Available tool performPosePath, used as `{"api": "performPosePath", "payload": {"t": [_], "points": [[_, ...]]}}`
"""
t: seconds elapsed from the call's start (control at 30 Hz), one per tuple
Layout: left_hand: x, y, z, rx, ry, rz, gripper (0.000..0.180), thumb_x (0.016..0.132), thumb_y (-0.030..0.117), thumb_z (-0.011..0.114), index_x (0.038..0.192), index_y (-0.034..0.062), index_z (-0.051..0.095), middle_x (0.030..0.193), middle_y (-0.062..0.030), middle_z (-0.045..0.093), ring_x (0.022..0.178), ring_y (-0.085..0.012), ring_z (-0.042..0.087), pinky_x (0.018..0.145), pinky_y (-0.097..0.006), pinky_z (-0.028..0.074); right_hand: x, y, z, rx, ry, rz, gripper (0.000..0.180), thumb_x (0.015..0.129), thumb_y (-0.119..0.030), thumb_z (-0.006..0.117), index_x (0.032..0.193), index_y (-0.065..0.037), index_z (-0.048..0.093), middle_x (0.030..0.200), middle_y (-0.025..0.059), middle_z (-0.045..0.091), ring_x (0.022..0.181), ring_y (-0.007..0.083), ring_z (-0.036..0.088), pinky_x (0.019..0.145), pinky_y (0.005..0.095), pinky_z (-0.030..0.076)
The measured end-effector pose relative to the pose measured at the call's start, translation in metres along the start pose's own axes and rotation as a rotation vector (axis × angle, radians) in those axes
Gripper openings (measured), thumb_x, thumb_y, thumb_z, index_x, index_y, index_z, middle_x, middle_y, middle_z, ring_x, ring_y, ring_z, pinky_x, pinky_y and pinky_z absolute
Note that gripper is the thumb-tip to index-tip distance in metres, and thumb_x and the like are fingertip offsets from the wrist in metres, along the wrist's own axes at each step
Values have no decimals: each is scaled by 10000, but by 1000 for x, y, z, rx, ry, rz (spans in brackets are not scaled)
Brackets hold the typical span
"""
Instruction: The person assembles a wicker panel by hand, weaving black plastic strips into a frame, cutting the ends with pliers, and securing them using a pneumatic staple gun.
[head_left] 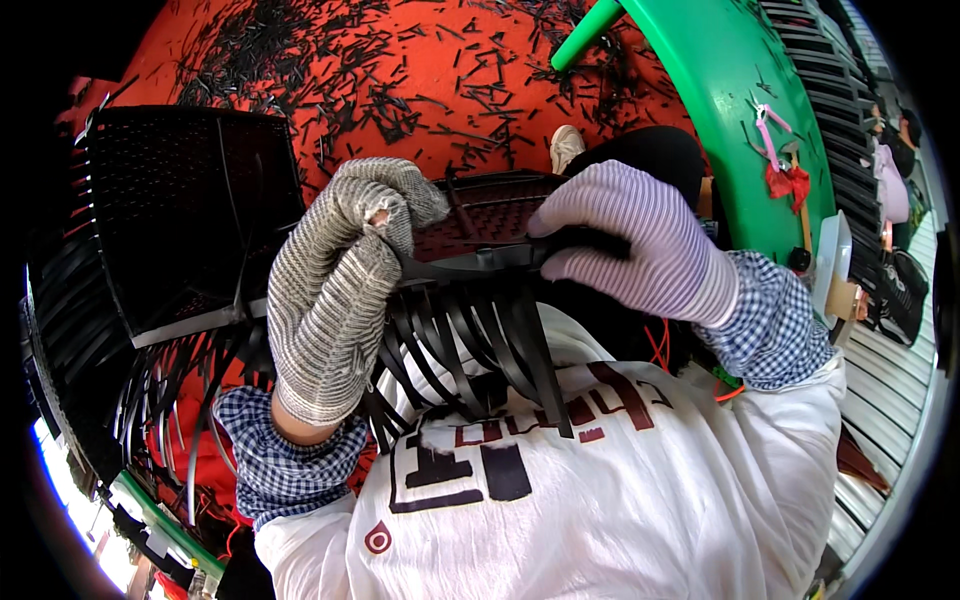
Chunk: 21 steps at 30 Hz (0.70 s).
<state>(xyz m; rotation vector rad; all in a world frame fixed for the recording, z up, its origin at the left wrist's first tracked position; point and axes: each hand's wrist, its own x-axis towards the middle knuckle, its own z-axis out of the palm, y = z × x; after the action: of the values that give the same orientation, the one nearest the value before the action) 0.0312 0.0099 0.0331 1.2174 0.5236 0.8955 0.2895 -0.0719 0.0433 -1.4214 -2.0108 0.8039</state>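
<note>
In front of my chest lies a dark woven piece (500, 208), with a row of loose black strips (480, 340) hanging from its near edge toward my shirt. Along that edge runs a flat black band (465, 266). My left hand (335, 285), in a worn grey striped glove with a hole at one finger, is closed on the band's left part. My right hand (645, 240), gloved in purple and white stripes, pinches the band farther right between thumb and fingers. The fingertips of both hands are partly hidden.
Another black woven panel (185, 200) stands at the left, with loose strips below it. Black scraps litter the red floor (345, 110). A green plastic surface (715, 90) at the right bears pink-handled cutters (768, 130) and a red cloth (788, 185). A shoe (566, 148) shows beyond the work.
</note>
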Motion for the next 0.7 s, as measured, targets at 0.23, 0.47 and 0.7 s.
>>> {"api": "performPosePath", "payload": {"t": [0.23,0.47,0.7], "points": [[-10,38,31,293,-77,-17,262,1016,288,599,893,62,548,1018,-115,519,942,-209,528,860,-351,456,-2,-3,22,-183,135,-154,353,830,-250,782,1133,-102,677,957,61,689,883,271,659,830,400,522],[-3,22,28,187,-48,133,265,1032,237,596,1127,-10,593,1147,-111,558,954,-179,562,877,-332,477,-5,4,26,-235,211,-162,314,841,-285,784,1071,-92,692,967,58,705,891,259,678,792,389,538],[2,19,40,184,-22,141,318,1039,223,594,1245,-18,587,1128,-106,579,855,-149,580,789,-296,512,0,4,31,-303,229,-255,334,868,-265,756,1145,-97,673,975,50,710,924,241,685,829,388,544]]}}
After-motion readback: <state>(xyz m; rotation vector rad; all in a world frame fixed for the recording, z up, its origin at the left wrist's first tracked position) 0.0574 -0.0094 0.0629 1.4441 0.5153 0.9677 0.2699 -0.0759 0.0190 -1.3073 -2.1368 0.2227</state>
